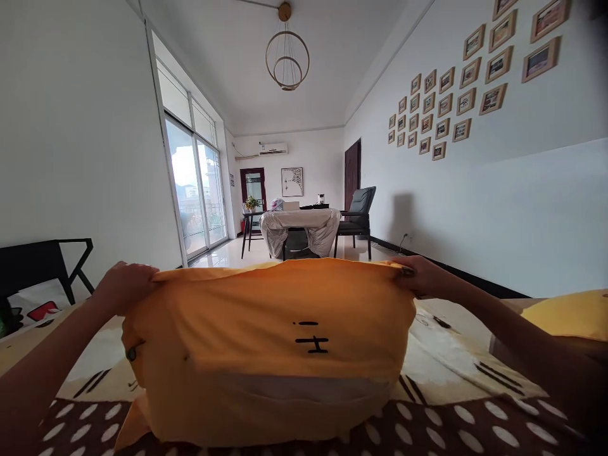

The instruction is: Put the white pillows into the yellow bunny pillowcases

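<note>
An orange pillowcase (pixel 237 323) with black "Hi" lettering stands raised in front of me, its upper edge stretched between both hands. My left hand (pixel 126 286) grips the upper left corner, fingers closed on the cloth. At the upper right corner, my right hand (pixel 418 275) pinches the fabric. Along the lower side, a paler band shows, which looks like a pillow (pixel 313 387) partly covered by the case. Beneath it lies a patterned blanket (pixel 451 354), cream with a brown, white-dotted border.
Another yellow pillow (pixel 570 313) lies at the right edge. A black chair (pixel 33 266) stands at left beside the bedding. Farther off are a covered table (pixel 301 220), a dark office chair (pixel 358 212) and a plant (pixel 251 202). Framed pictures (pixel 446 104) hang on the right wall.
</note>
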`<action>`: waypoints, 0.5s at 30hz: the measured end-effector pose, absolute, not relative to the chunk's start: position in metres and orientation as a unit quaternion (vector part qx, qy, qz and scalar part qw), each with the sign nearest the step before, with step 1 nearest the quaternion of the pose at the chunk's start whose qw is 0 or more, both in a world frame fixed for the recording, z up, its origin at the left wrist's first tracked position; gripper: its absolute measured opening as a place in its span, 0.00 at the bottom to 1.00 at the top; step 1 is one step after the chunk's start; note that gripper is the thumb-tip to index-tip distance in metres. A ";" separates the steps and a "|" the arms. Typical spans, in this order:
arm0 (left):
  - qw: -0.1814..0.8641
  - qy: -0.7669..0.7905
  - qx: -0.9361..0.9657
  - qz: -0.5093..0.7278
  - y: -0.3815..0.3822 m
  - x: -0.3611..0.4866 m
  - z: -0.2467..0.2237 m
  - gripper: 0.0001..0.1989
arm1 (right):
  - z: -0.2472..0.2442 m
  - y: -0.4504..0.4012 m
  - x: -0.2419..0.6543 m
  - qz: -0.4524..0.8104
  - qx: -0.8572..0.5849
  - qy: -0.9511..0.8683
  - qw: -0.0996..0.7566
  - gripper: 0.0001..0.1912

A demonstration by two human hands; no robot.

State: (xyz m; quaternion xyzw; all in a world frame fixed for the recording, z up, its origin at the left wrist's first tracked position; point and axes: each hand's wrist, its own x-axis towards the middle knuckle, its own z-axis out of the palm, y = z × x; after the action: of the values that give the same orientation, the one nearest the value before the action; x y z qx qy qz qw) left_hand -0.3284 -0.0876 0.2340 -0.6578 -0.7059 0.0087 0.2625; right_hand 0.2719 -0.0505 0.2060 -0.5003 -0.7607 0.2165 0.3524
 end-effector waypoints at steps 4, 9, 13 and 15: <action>0.250 -0.731 -0.635 -0.006 -0.080 -0.341 0.234 0.13 | 0.182 -0.055 0.271 0.359 -0.436 -0.694 0.446 0.18; 0.185 -0.718 -0.671 -0.002 -0.065 -0.359 0.206 0.09 | 0.156 -0.053 0.242 0.423 -0.387 -0.656 0.490 0.23; 0.194 -0.695 -0.692 0.014 -0.064 -0.360 0.201 0.11 | 0.160 -0.062 0.210 0.388 -0.382 -0.711 0.446 0.23; 0.193 -0.698 -0.690 0.007 -0.064 -0.364 0.200 0.15 | 0.167 -0.070 0.201 0.328 -0.380 -0.771 0.392 0.17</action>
State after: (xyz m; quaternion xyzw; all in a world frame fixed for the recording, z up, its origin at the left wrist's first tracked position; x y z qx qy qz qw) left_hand -0.3636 -0.0640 0.2004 -0.6898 -0.6977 0.0075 0.1933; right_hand 0.2011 -0.0700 0.1673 -0.3800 -0.7709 0.3277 0.3922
